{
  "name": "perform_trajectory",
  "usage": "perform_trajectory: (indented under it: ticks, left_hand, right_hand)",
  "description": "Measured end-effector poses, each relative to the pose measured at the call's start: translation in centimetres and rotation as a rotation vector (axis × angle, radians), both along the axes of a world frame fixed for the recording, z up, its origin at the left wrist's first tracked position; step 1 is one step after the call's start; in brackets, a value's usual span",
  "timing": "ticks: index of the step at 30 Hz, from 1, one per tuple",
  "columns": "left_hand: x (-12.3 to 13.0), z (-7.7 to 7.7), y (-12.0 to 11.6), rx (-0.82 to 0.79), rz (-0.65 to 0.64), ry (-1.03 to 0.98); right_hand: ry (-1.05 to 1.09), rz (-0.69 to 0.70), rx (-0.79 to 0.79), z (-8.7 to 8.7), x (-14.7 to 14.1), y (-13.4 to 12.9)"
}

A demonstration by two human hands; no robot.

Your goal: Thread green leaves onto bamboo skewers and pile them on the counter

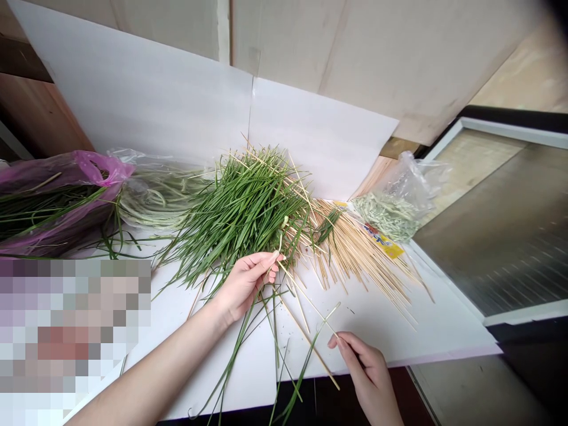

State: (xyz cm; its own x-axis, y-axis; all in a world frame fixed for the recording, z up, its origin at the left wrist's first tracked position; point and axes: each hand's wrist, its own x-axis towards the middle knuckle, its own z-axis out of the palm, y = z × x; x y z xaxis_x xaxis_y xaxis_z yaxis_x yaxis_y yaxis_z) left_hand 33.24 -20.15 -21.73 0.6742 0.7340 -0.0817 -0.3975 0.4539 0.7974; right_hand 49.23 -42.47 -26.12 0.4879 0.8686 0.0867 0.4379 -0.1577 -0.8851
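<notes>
Between my two hands a thin pale wooden stick (306, 297) runs slantwise over the white tabletop. My left hand (251, 281) pinches its upper end, with long green blades (235, 361) hanging below the fingers. Near the table's front edge, my right hand (366, 367) is closed on the stick's lower end, where a green blade crosses it. Just beyond my left hand lies a large heap of green blades (248, 213). Many wooden sticks (355, 248) are spread to the right of the heap.
At the left are a pink plastic bag (104, 168) of greens and a clear bag (155, 198) of pale stems. A clear bag (390, 207) of pale green pieces stands at the back right. White panels (168, 89) line the back. Part of the lower left is pixelated.
</notes>
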Motion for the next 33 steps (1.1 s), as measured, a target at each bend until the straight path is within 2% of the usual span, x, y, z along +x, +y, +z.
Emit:
perform_trajectory:
  ticks: [11,26,28,30,33]
  left_hand:
    - [0.4,0.23,-0.56,0.053,-0.011,0.055]
    - [0.44,0.35,-0.82,0.355,0.173,0.113]
    - [0.45,0.33,-0.71,0.333,0.195,0.105]
    - [0.5,0.3,-0.56,0.242,0.19,0.077]
    - [0.63,0.18,-0.55,0.108,0.102,0.034]
  right_hand:
    - [0.0,0.007,0.028,0.01,-0.28,0.29]
    - [-0.019,-0.014,0.038,0.37,-0.31,0.44]
    - [-0.022,0.0,0.04,0.38,-0.29,0.43]
    - [-0.023,0.007,0.046,0.38,-0.27,0.41]
    - [-0.029,0.008,0.044,0.33,-0.32,0.46]
